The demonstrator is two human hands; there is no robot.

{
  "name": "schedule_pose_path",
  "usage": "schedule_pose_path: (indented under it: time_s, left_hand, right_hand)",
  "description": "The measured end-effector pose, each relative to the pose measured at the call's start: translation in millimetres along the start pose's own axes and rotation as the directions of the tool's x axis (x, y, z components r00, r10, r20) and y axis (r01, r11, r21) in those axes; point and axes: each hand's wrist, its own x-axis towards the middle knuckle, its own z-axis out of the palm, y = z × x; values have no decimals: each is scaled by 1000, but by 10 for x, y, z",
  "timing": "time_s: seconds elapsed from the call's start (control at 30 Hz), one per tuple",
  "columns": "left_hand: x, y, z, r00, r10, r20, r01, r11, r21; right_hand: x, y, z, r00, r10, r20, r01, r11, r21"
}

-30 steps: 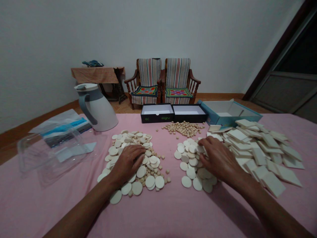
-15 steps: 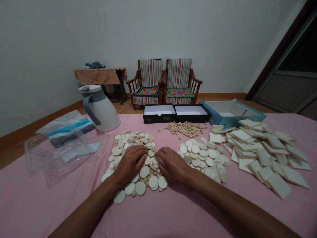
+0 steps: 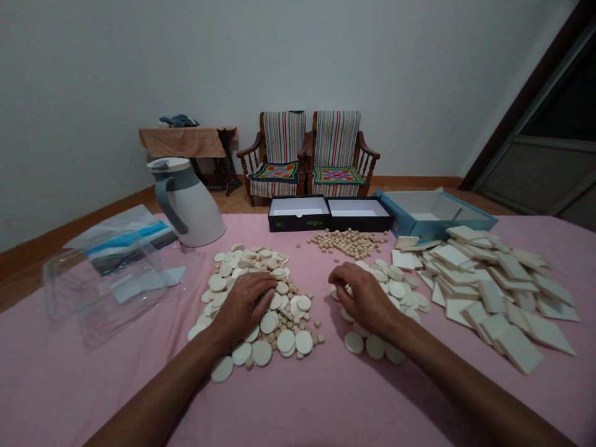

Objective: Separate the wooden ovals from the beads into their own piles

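My left hand (image 3: 244, 302) rests on a mixed pile of pale round discs (image 3: 262, 353) and small wooden pieces (image 3: 297, 324). Its fingers are stretched out over the pile with the thumb apart, and no held piece shows. To the right, my right hand (image 3: 365, 298) hovers over a second pile of pale discs (image 3: 375, 347). The fingers are bent, a gap shows between them and the thumb, and nothing is seen in the hand. The hand covers part of that pile.
Behind lie a heap of small wooden pieces (image 3: 356, 244), a black open box (image 3: 299, 222) and a blue box (image 3: 419, 230). Square tiles (image 3: 493, 298) are heaped at right. A thermos jug (image 3: 198, 211) and clear plastic trays (image 3: 79, 279) stand left on the pink cloth (image 3: 288, 410).
My right hand has moved right, from the mixed pile to the disc pile. Several discs now lie at that pile's near edge. My left hand has stayed almost still.
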Motion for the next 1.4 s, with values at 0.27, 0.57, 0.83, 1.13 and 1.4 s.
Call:
schedule_pose_path:
  time_s: [0.27,0.57,0.83,1.13,1.4]
  left_hand:
    - [6,-1,8,1000,-6,16,6,1000,10]
    - [-6,7,3,1000,-1,6,1,1000,18]
    - [-3,12,-6,1000,-5,11,4,1000,19]
    - [14,6,-6,1000,5,19,-6,1000,23]
    - [-6,1,1,1000,-5,24,4,1000,20]
  right_hand:
    - [-50,-113,163,976,-110,188,98,993,72]
    - [123,-214,417,932,-163,323,192,979,-62]
    - [-52,-201,100,973,-106,203,127,987,-95]
    - [-384,309,-696,982,170,-77,-187,894,-407]
    - [16,-14,3,979,-26,204,37,998,-48]
